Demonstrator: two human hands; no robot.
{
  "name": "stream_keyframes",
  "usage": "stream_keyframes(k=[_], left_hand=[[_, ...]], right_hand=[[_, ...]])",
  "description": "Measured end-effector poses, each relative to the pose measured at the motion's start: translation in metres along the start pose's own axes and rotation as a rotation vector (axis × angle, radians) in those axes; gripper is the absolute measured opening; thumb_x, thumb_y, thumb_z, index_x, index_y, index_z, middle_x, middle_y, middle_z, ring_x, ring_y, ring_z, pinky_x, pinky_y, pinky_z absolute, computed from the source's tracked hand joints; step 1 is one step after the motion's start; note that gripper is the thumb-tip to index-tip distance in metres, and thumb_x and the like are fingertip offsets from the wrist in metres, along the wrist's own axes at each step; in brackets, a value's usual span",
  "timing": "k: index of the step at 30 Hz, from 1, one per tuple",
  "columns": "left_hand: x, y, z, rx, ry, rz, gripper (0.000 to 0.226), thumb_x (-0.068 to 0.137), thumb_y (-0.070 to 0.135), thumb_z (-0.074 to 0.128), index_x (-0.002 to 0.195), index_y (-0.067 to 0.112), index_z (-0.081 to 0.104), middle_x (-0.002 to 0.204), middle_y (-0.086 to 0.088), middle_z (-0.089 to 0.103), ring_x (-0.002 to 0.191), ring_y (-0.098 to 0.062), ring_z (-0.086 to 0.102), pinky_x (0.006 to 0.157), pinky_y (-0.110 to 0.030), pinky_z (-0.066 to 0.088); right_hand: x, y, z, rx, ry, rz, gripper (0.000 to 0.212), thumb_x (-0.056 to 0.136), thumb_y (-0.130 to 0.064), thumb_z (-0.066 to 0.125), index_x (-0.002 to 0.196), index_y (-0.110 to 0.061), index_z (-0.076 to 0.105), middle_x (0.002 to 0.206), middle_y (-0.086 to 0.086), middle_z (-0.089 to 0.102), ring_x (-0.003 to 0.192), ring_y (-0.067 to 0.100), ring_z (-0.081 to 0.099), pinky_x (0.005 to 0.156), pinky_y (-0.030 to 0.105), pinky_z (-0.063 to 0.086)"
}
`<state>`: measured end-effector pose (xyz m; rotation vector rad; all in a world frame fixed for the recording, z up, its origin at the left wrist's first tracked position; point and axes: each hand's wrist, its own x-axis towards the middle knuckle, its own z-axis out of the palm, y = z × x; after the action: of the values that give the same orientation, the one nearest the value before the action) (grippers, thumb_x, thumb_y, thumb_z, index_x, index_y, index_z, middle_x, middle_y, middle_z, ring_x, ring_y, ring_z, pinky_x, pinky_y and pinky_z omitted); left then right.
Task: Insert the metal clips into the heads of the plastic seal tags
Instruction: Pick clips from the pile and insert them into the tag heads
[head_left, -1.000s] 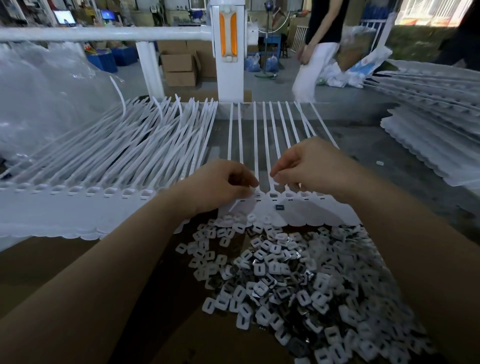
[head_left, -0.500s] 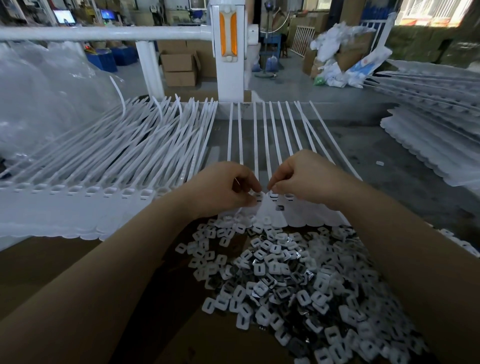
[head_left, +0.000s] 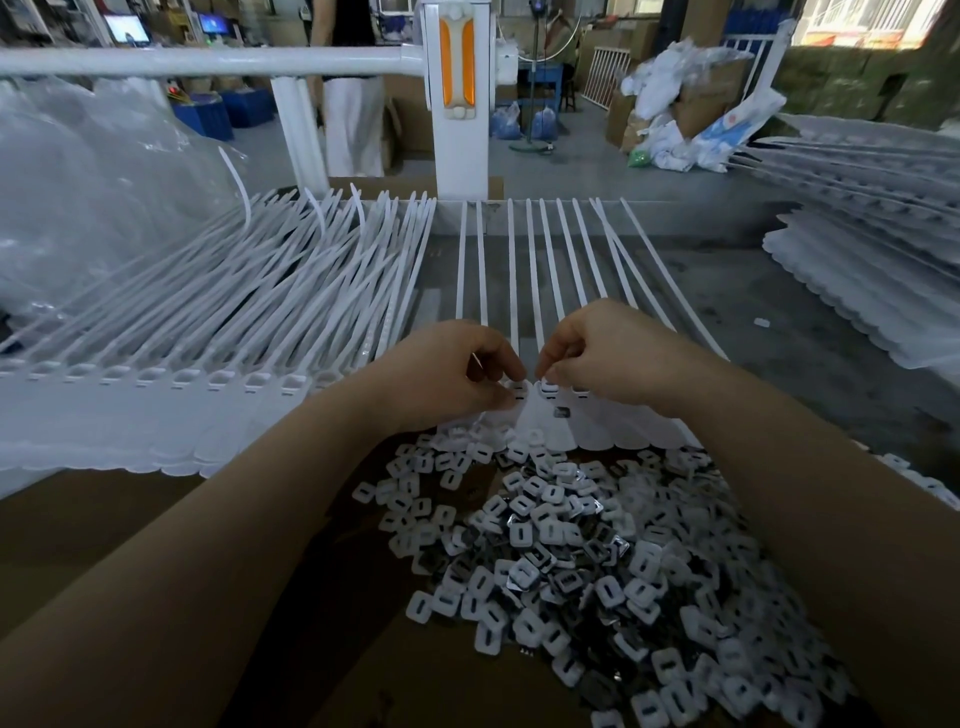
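Nearest, a heap of metal clips (head_left: 582, 561), mostly white-faced with some dark metal showing, is spread on the brown table (head_left: 104, 530), between the two forearms and under the right one. Just beyond the heap, a row of joined seal tags (head_left: 540, 431) is laid flat, heads toward the person, straps running straight away; long axis near-to-far.

Both hands are brought together over the heads at the middle of this row. The left hand (head_left: 457, 374) is curled, its grip narrow, thumb and forefinger pinched at a tag head (head_left: 517, 387); whether a clip is held inside cannot be told. The right hand (head_left: 602, 358) is curled likewise, fingertips pressed on the neighbouring head; contents hidden. The open sockets lie directly under the fingertips, so a short downward push is judged as the coming move; both hands equally near.

Left, a bigger batch of tags (head_left: 218, 332) is stacked. Further off, a white rail (head_left: 208, 61) is seen.
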<state>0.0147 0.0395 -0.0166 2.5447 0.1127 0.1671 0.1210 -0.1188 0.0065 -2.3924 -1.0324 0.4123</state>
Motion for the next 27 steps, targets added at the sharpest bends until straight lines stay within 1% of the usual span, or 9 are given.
stream_keyframes(k=[2, 4, 7, 9, 12, 15, 20, 25, 27], left_hand=[[0.0001, 0.0005, 0.0000, 0.009, -0.001, 0.005, 0.019, 0.084, 0.030, 0.075, 0.102, 0.032, 0.071, 0.095, 0.014, 0.063, 0.085, 0.002, 0.061, 0.073, -0.013, 0.049], [-0.0001, 0.0007, -0.0003, 0.016, -0.002, 0.008, 0.019, 0.085, 0.030, 0.075, 0.103, 0.032, 0.071, 0.096, 0.014, 0.063, 0.086, 0.002, 0.061, 0.073, -0.013, 0.049], [0.0001, 0.0007, -0.0010, 0.017, -0.001, 0.023, 0.019, 0.085, 0.028, 0.074, 0.103, 0.031, 0.071, 0.096, 0.014, 0.063, 0.086, 0.001, 0.060, 0.072, -0.010, 0.047], [0.0003, 0.0009, -0.0014, 0.013, -0.002, 0.023, 0.019, 0.085, 0.027, 0.074, 0.103, 0.031, 0.071, 0.096, 0.014, 0.063, 0.087, 0.001, 0.060, 0.073, -0.012, 0.048], [0.0006, 0.0011, -0.0018, 0.014, -0.005, 0.024, 0.019, 0.085, 0.027, 0.074, 0.104, 0.031, 0.071, 0.097, 0.013, 0.064, 0.088, 0.000, 0.061, 0.075, -0.015, 0.050], [0.0000, 0.0003, -0.0015, 0.011, -0.005, 0.023, 0.020, 0.085, 0.027, 0.074, 0.104, 0.031, 0.071, 0.097, 0.014, 0.064, 0.088, 0.000, 0.061, 0.075, -0.014, 0.049], [-0.0002, -0.0005, -0.0012, 0.019, -0.007, 0.028, 0.019, 0.085, 0.027, 0.074, 0.104, 0.032, 0.070, 0.097, 0.015, 0.063, 0.087, 0.002, 0.060, 0.073, -0.012, 0.047], [-0.0006, -0.0004, -0.0008, 0.015, -0.003, 0.035, 0.019, 0.085, 0.027, 0.074, 0.103, 0.032, 0.071, 0.097, 0.014, 0.063, 0.087, 0.002, 0.060, 0.074, -0.013, 0.049], [-0.0002, -0.0008, -0.0009, 0.018, -0.004, 0.039, 0.019, 0.085, 0.027, 0.074, 0.103, 0.033, 0.070, 0.097, 0.015, 0.063, 0.087, 0.002, 0.060, 0.074, -0.012, 0.048]], right_hand=[[0.0011, -0.0017, 0.0003, -0.075, 0.016, -0.006, 0.012, 0.089, -0.016, 0.066, 0.086, -0.027, 0.069, 0.078, -0.015, 0.059, 0.072, 0.001, 0.057, 0.052, 0.017, 0.038], [0.0018, -0.0014, 0.0005, -0.108, 0.038, -0.019, 0.011, 0.088, -0.017, 0.068, 0.084, -0.027, 0.066, 0.078, -0.016, 0.058, 0.071, -0.001, 0.056, 0.052, 0.015, 0.037], [0.0025, 0.0009, 0.0007, -0.096, 0.038, -0.032, 0.009, 0.087, -0.017, 0.069, 0.085, -0.025, 0.071, 0.078, -0.016, 0.060, 0.075, 0.000, 0.059, 0.057, 0.015, 0.042], [0.0025, 0.0016, 0.0000, -0.094, 0.031, -0.036, 0.009, 0.088, -0.016, 0.068, 0.087, -0.025, 0.072, 0.077, -0.016, 0.061, 0.076, 0.000, 0.060, 0.060, 0.015, 0.044], [0.0027, 0.0021, -0.0001, -0.090, 0.000, -0.049, 0.011, 0.091, -0.016, 0.063, 0.090, -0.024, 0.071, 0.075, -0.019, 0.057, 0.074, -0.002, 0.056, 0.059, 0.015, 0.042], [0.0027, 0.0025, 0.0016, -0.115, -0.013, -0.069, 0.014, 0.094, -0.016, 0.058, 0.093, -0.021, 0.071, 0.074, -0.020, 0.053, 0.071, -0.004, 0.052, 0.058, 0.013, 0.038], [0.0028, 0.0031, 0.0023, -0.087, -0.029, -0.068, 0.015, 0.096, -0.015, 0.056, 0.090, -0.023, 0.068, 0.075, -0.020, 0.053, 0.071, -0.003, 0.052, 0.057, 0.013, 0.036], [0.0013, 0.0022, 0.0002, -0.053, -0.063, -0.055, 0.024, 0.096, -0.016, 0.057, 0.078, -0.030, 0.063, 0.077, -0.018, 0.056, 0.073, -0.001, 0.054, 0.056, 0.015, 0.038], [0.0013, 0.0011, 0.0005, -0.059, -0.062, -0.050, 0.020, 0.095, -0.016, 0.058, 0.081, -0.027, 0.066, 0.078, -0.017, 0.056, 0.075, 0.000, 0.055, 0.058, 0.016, 0.040]])
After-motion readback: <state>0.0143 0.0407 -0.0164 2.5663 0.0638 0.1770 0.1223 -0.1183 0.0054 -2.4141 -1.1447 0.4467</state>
